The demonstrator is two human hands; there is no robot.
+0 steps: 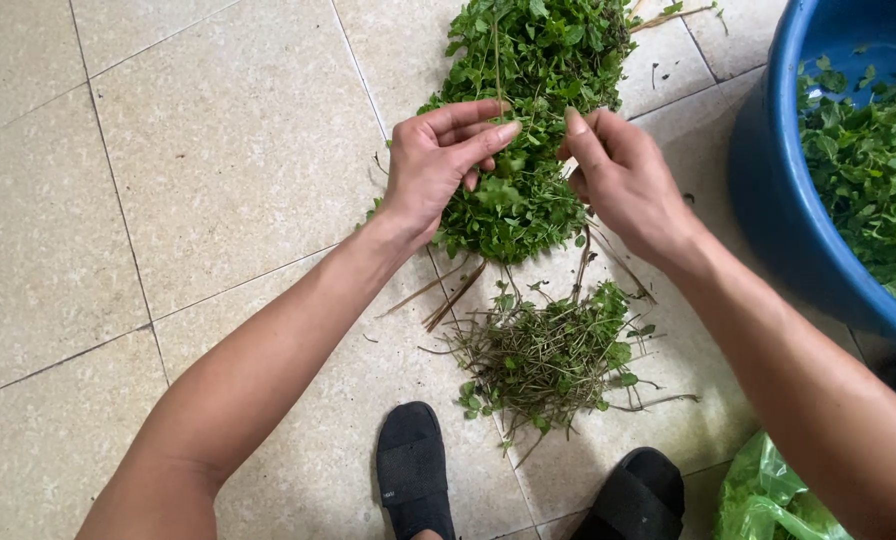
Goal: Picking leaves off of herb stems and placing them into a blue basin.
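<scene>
- Left hand (438, 165): palm turned up and inward, fingers curled, thumb and forefinger tips closing toward each other.
- Right hand (618, 175): back showing, thumb raised, fingertips bunched in a pinch just beside the left.
- Both forearms bare, converging forward.

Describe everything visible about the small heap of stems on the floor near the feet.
The heap of stems is a loose tangle of thin, brownish-green stalks with a few small green leaves left on them. It lies on the pale tiled floor, just ahead of two black sandals, below the larger pile of leafy greens. Neither hand touches it.
</scene>
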